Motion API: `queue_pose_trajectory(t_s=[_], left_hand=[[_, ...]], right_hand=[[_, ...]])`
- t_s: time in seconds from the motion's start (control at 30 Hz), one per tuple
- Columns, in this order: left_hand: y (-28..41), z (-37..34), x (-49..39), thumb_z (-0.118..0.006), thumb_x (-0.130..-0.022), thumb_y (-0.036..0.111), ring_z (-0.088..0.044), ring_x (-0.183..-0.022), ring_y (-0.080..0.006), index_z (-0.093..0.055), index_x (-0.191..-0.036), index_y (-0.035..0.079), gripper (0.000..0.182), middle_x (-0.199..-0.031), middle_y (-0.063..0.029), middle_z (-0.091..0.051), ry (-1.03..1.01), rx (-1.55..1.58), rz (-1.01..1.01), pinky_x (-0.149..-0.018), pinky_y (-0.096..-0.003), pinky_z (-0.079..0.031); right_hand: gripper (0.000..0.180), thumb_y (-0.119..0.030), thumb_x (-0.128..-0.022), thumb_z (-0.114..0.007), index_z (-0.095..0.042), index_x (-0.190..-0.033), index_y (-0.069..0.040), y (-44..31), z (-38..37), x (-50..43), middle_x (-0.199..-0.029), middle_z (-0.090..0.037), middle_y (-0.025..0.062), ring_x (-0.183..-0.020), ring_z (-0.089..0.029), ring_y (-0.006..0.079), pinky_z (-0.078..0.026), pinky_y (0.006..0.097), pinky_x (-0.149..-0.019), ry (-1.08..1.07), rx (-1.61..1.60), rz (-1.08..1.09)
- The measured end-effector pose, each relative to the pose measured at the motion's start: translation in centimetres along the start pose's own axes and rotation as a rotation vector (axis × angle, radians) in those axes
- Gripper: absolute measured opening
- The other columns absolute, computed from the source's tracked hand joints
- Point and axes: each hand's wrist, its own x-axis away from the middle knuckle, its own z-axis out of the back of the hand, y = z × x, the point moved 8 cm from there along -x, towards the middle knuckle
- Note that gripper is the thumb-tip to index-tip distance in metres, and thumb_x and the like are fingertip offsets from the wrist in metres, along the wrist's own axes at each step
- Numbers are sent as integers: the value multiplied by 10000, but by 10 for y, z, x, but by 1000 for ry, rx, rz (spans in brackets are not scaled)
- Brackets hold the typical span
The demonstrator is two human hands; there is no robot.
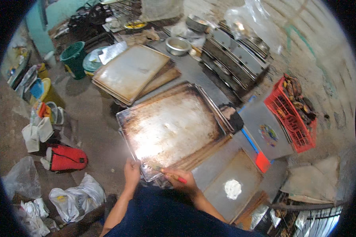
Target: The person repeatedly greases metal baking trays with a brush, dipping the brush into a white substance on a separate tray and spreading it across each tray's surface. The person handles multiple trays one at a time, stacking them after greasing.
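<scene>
A stained metal baking tray [172, 127] lies on top of a stack of trays, right in front of me. My left hand [132, 170] grips its near left edge. In my right hand [181, 179] is a brush [173, 175] with a red-tipped handle, its bristles at the tray's near corner. To the right, another tray [219, 189] bears a round white patch [233, 189], whose material I cannot tell. Beyond the main stack, more trays [133, 71] are piled at an angle.
A metal pot [178, 46] stands at the table's far end. A red plastic crate [293, 124] holding what look like bananas is at the right, beyond a red-and-blue tool [261, 161]. Buckets [72, 59], a red bag [67, 158] and a white sack [78, 198] stand on the floor at left.
</scene>
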Motion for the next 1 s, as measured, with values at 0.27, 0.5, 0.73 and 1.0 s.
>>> queue_pose_trajectory(t_s=[0.27, 0.5, 0.73, 1.0], left_hand=[[-8, 64, -113, -528, -918, 153, -562, -904, -252, -587, -1011, -43, 225, -972, -133, -625, 304, 304, -165, -844, -373, -429], [-4, 59, -263, -554, -921, 125, -557, -818, -156, -560, -1013, 11, 147, -936, -69, -613, 333, 509, -60, -766, -313, -462], [46, 61, -345, -674, -824, 246, -596, -937, -330, -573, -1098, -52, 417, -1049, -212, -627, 282, -454, -224, -865, -386, -448], [128, -37, -87, -649, -832, 208, -432, -1208, -361, -554, -1168, 26, 394, -1248, -189, -529, -149, -574, -751, -1009, -461, -344]], right_hand=[[156, -31, -828, -680, -695, -977, 12, -14, 95, 22, -1014, -700, 118, -939, -658, 182, -508, 306, -856, 629, 63, 63], [196, -93, -842, -700, -660, -987, 34, -3, 132, 136, -958, -681, 108, -868, -629, 165, -503, 292, -818, 1177, 137, -127], [300, -52, -861, -667, -557, -1112, 69, 61, 86, 272, -1006, -629, 142, -895, -618, 188, -525, 289, -795, 1548, -28, -338], [239, -55, -886, -628, -541, -1093, 27, 98, 112, 342, -1053, -603, 120, -985, -614, 236, -567, 376, -842, 1780, -264, -251]])
